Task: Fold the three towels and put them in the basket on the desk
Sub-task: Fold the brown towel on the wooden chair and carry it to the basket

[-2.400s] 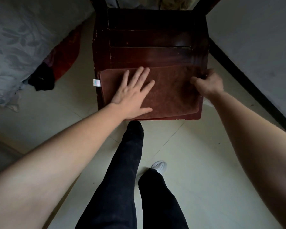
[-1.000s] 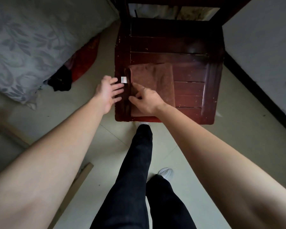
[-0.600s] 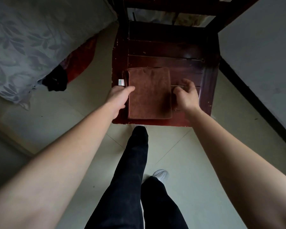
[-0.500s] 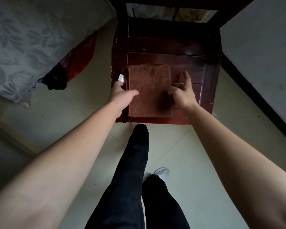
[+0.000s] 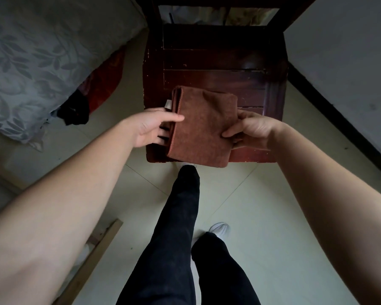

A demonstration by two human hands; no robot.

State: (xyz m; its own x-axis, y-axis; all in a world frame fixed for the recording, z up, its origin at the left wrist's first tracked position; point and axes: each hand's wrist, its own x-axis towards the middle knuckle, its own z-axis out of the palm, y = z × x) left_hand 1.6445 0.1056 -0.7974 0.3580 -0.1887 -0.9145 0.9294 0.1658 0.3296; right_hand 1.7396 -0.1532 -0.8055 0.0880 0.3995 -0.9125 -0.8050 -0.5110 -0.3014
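While both hands pinch its side edges, a folded brown towel [image 5: 204, 126] sits at the chair's [image 5: 216, 60] near edge. Left hand [image 5: 149, 126] and right hand [image 5: 254, 129] clasp it; soft, light cloth, best gripped through all layers.

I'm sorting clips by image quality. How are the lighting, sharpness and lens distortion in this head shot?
Head view: dim and uneven, corners dark; the folded brown terry towel and both hands, left hand and right hand, are sharp; a faint sheen shows on the dark red wooden chair seat; the wide lens stretches the forearms.
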